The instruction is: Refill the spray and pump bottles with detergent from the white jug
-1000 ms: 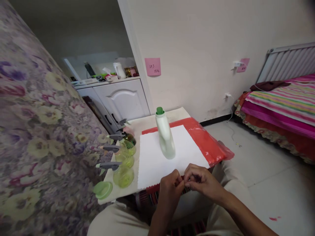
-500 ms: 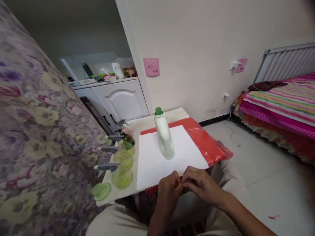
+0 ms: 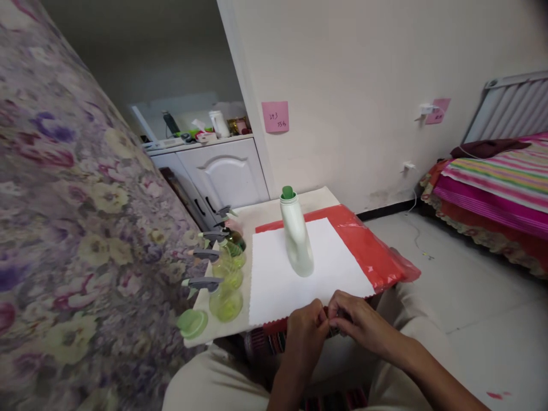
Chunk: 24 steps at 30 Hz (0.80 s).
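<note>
At the near edge of a small worktop (image 3: 314, 198), sits in pale trousers (image 3: 214, 379) with both hands brought together over the knees. Holds the left hand (image 3: 307, 326) curled into a loose fist, with thumb and forefinger up against the fingertips of the right hand (image 3: 355, 318), likewise bent inward. Cannot tell whether pinching something small at that meeting point, with the view partly blocked by the fingers.

Faces a pale green bottle (image 3: 298, 245), upright on a white sheet (image 3: 274, 288) just beyond the hands and apart from them, with a darker green spout (image 3: 287, 192) rising from its neck. Has a red plastic sheet (image 3: 370, 248) beneath the white sheet, spread to the right and out over the worktop's edge. Counts several spray bottles (image 3: 226, 302) with grey trigger heads, close together along the left side, plus a round green cap (image 3: 192, 323) at the near left corner.

Looks out past a floral curtain (image 3: 89, 240) at left to a white cabinet (image 3: 235, 177) topped by a white jug (image 3: 220, 124), a pink note (image 3: 275, 117) on the wall (image 3: 342, 103) and, at far right, a bed (image 3: 505, 182) with a striped cover.
</note>
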Available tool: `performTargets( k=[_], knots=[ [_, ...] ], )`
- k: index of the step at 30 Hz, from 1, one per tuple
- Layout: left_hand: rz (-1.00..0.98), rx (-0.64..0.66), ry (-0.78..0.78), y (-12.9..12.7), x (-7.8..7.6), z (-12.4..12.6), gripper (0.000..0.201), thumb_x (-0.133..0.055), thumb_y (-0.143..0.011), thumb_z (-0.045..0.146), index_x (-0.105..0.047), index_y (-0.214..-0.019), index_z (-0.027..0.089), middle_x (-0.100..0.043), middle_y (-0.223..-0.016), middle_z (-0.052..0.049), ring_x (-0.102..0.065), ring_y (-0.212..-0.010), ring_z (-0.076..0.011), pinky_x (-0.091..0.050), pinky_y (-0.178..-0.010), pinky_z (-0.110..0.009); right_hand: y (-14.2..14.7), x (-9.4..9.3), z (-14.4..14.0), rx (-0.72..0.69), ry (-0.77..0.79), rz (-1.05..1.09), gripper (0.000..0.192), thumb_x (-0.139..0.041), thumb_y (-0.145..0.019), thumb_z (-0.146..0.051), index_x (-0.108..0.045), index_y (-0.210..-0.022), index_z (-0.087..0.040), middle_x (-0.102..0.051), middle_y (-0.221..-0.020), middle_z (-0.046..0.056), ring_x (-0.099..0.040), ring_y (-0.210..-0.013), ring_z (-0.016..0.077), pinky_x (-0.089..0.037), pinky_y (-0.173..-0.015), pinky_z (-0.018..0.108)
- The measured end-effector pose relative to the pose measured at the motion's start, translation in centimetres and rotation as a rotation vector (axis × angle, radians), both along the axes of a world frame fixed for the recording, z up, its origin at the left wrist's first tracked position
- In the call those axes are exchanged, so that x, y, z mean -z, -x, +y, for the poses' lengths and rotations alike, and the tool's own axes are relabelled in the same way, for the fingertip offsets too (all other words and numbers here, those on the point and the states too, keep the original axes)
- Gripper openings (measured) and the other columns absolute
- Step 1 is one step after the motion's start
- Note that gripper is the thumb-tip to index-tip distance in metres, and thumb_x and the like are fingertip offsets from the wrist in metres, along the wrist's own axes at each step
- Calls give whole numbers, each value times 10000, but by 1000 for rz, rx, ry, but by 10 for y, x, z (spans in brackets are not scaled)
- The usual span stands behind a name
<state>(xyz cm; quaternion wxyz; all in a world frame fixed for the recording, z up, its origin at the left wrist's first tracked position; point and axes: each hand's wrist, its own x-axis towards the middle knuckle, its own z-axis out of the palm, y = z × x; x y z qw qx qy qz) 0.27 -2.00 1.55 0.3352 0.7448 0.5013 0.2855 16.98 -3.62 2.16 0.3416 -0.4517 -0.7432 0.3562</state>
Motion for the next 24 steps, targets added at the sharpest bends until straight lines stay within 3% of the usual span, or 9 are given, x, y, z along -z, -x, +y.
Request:
performTargets(
  k=[7, 12, 16, 19, 21, 24],
  knots=[
    [-61, -32, -5, 5, 2, -2, 212, -584, -740, 160, -441, -586, 190, -456, -530, 64, -391, -517, -93, -243, -512, -219, 5, 1, 0, 7, -11, 72, 66, -558, -853, -142, -558, -827, -202, -556, -771, -19, -508, -648, 121, -388, -589, 237],
    [-80, -36, 17, 8, 6, 2, 213, -577, -754, 179, -442, -590, 194, -451, -522, 65, -392, -513, -94, -246, -505, -217, 6, 1, 2, -34, -41, 83, 72, -569, -844, -144, -578, -799, -199, -577, -837, 5, -548, -751, 143, -411, -664, 253],
    [-103, -5, 23, 12, 14, 7, 221, -513, -852, 293, -456, -656, 206, -434, -542, 65, -402, -530, -106, -281, -525, -221, -2, 12, 10, 69, 20, 128, 105, -472, -909, -199, -571, -877, -207, -562, -737, -21, -535, -627, 123, -411, -610, 244],
    [-58, 90, 67, 14, 37, 10, 241, -363, -928, 311, -485, -745, 212, -473, -566, 48, -443, -548, -124, -319, -553, -229, -8, 36, 19, 80, 134, 81, 178, -384, -933, -175, -559, -918, -203, -581, -731, -27, -553, -600, 112, -423, -601, 237],
    [1, 153, 132, 13, 63, 8, 242, -322, -931, 285, -517, -808, 212, -518, -594, 28, -481, -575, -138, -345, -567, -234, -9, 60, 21, 58, 188, 33, 209, -378, -911, -112, -570, -896, -194, -612, -785, -16, -569, -609, 107, -431, -596, 233],
    [48, 217, 208, 10, 107, -5, 197, -385, -872, 198, -568, -800, 212, -622, -722, -14, -562, -697, -162, -394, -640, -253, -1, 100, 14, 4, 286, -55, 230, -467, -835, -17, -588, -727, -179, -617, -698, -23, -596, -648, 128, -448, -613, 241]
  ],
)
